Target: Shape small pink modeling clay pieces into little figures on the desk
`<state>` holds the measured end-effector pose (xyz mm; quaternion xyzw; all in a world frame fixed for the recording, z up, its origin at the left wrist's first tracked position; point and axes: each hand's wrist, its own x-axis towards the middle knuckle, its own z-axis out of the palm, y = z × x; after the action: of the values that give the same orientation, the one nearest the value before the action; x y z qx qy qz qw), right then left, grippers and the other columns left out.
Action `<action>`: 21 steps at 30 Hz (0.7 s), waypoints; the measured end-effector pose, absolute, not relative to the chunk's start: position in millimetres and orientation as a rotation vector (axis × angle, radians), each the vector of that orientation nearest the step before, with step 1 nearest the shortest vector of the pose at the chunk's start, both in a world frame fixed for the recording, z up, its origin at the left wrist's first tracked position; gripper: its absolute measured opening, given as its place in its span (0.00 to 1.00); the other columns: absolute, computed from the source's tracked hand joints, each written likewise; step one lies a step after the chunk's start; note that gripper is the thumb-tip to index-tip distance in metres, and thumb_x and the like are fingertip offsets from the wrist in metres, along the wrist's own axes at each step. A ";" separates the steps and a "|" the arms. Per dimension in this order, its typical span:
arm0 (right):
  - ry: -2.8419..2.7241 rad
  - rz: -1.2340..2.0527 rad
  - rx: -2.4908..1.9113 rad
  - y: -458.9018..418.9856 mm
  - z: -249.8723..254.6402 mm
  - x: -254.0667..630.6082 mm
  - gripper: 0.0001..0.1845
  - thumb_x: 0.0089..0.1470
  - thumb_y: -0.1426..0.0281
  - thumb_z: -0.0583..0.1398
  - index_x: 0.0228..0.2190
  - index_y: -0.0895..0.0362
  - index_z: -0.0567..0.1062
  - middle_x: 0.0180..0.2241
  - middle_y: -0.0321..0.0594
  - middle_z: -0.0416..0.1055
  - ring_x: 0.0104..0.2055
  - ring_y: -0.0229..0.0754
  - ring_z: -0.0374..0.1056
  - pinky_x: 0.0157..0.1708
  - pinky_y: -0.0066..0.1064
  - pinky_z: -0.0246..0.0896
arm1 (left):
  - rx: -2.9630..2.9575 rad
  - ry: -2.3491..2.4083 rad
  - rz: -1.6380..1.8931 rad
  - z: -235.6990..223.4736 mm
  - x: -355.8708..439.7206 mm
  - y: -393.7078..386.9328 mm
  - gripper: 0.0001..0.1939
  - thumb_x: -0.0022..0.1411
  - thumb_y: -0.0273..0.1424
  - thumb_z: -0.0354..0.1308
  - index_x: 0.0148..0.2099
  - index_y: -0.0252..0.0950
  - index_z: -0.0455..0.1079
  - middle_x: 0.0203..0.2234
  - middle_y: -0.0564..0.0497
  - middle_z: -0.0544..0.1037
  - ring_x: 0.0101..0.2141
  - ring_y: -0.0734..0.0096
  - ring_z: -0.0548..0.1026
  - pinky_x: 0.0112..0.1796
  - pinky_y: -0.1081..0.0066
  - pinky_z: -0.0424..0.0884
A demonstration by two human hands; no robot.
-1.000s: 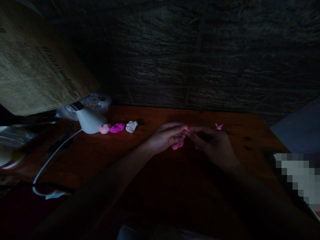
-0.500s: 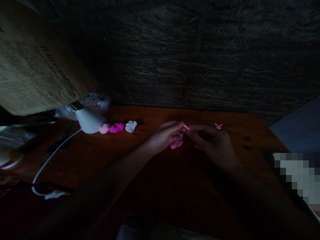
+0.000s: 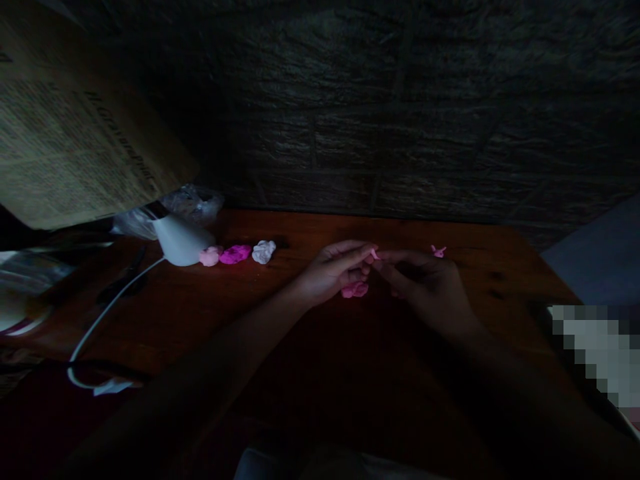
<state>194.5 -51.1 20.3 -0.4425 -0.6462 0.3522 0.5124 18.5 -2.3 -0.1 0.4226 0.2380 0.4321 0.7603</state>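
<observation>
Between the fingertips of both hands is a small piece of pink modelling clay. My left hand pinches it from the left, thumb and forefinger together. From the right, my right hand pinches the same piece with its thumb and forefinger. A larger pink clay lump lies on the wooden table just below my left fingers, partly covered by them. Beyond my right hand sits a small pink clay shape with thin pointed bits sticking up.
On the left stand a pale pink lump, a magenta lump and a white lump in a row beside a white lamp base. Its cord curves forward. A newsprint-patterned shade hangs above. Behind is a dark brick wall.
The pink piece between my fingertips has tipped from lying slanted to standing more upright. My hands have barely shifted, and the view has moved slightly.
</observation>
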 end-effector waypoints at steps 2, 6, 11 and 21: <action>-1.544 0.863 -1.064 -51.2 19.7 194.6 0.10 0.56 0.64 0.69 0.39 0.54 0.85 0.31 0.39 0.83 0.22 0.33 0.69 0.20 0.26 0.67 | 0.928 0.521 0.940 0.2 18.6 -3.0 0.07 0.59 0.33 0.70 0.37 0.34 0.78 0.28 0.53 0.76 0.27 0.82 0.72 0.29 0.78 0.70; -1.536 0.902 -1.069 -51.1 19.0 194.9 0.13 0.56 0.61 0.69 0.40 0.55 0.85 0.33 0.41 0.83 0.23 0.35 0.71 0.21 0.27 0.68 | 0.956 0.521 0.938 0.3 18.4 -4.1 0.10 0.57 0.35 0.71 0.37 0.35 0.77 0.26 0.54 0.75 0.26 0.81 0.71 0.29 0.78 0.70; -1.544 0.921 -1.093 -50.8 20.5 194.2 0.14 0.56 0.58 0.69 0.39 0.55 0.85 0.31 0.41 0.82 0.22 0.35 0.69 0.20 0.27 0.67 | 0.940 0.502 0.928 1.2 18.9 -4.5 0.10 0.60 0.34 0.70 0.35 0.34 0.75 0.25 0.54 0.73 0.25 0.81 0.71 0.29 0.78 0.69; -1.600 0.860 -1.118 -49.9 21.2 195.5 0.18 0.57 0.55 0.67 0.39 0.56 0.85 0.28 0.40 0.80 0.21 0.35 0.67 0.20 0.27 0.65 | 0.876 0.525 0.944 3.4 19.6 -3.3 0.06 0.62 0.33 0.67 0.37 0.35 0.77 0.27 0.53 0.74 0.27 0.80 0.72 0.31 0.77 0.69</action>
<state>195.5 -49.9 21.2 -0.4588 -0.6568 0.3531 0.4831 19.6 -3.3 3.4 0.4037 0.2420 0.4351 0.7676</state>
